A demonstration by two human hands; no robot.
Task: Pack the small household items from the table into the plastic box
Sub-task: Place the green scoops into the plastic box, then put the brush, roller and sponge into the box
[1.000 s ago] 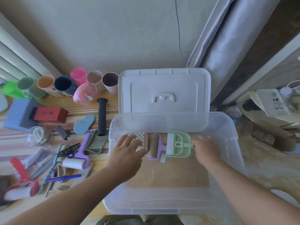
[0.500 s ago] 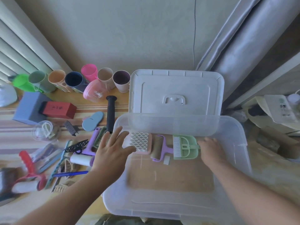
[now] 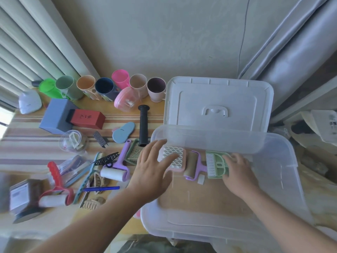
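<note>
In the clear plastic box (image 3: 284, 181), 3 items lie in a row: white-lattice pink soap dish (image 3: 177, 158) left, purple-handled roller (image 3: 193, 166) middle, green plastic dustpan (image 3: 216, 165) right.

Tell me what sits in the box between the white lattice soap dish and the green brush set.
In the head view, a purple-handled lint roller lies between the soap dish and the green brush set, on the plastic box floor.

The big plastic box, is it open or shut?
Open. The box has no lid on; its lid leans behind it.
</note>
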